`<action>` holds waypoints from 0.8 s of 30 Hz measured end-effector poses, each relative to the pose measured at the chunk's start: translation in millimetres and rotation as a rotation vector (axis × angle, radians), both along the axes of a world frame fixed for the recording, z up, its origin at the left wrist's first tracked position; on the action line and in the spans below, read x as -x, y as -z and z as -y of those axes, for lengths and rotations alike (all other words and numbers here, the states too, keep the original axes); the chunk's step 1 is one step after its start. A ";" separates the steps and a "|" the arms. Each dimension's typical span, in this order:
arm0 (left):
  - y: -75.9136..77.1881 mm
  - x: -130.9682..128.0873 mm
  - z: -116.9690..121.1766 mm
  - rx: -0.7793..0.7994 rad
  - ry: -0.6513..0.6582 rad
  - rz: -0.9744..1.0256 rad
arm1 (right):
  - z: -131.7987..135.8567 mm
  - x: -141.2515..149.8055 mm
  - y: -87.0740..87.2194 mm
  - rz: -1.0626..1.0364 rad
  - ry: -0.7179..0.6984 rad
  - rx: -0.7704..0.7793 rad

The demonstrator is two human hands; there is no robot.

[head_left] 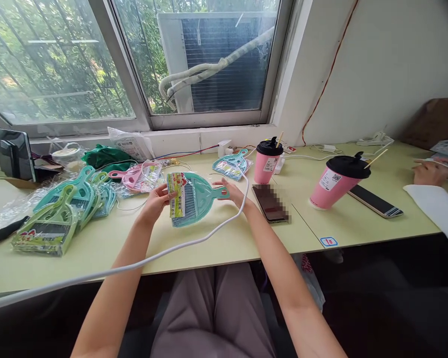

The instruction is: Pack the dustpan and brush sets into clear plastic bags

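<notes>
White cable (pixel 112 271) crosses the foreground; beyond it I hold a teal dustpan-and-brush set (pixel 199 199) above the table (pixel 224 248), my left hand (pixel 155 201) clamped on the brush end, my right hand (pixel 235 193) closed on the handle; card label (pixel 178 196) and clear wrapper (pixel 209 188) are on, the latter seemingly unopened, though glare obscures its edges; packaged green set (pixel 47 231) and pink set (pixel 134 176) lie leftward, both outside my grip.

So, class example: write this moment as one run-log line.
left hand: on label end | right hand: on handle end | held: teal dustpan set | right: pink cup
</notes>
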State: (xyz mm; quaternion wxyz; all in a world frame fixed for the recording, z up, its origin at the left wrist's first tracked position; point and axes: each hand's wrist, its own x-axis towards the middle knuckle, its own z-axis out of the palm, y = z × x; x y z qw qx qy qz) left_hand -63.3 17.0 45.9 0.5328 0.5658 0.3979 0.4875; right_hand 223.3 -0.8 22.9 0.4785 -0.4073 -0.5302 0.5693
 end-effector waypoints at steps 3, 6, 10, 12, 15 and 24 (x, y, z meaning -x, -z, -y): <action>1.8 3.0 -5.8 -0.041 -0.124 0.103 | 9.3 3.5 -5.1 -0.111 -0.200 0.041; 3.9 4.2 -9.5 -0.039 -0.181 0.155 | 10.5 14.2 -2.1 -0.057 -0.257 0.021; 5.8 3.0 -9.3 -0.013 -0.171 0.138 | 4.1 25.6 6.8 -0.013 -0.111 0.042; 5.3 1.0 -7.6 -0.016 -0.166 0.125 | 2.5 25.8 7.6 -0.009 -0.072 0.064; 3.0 -3.0 -4.2 -0.014 -0.173 0.139 | 2.9 21.2 3.8 -0.002 0.009 0.087; 1.9 4.7 -7.0 0.106 -0.270 0.271 | -4.1 -15.4 1.9 -0.204 0.599 0.179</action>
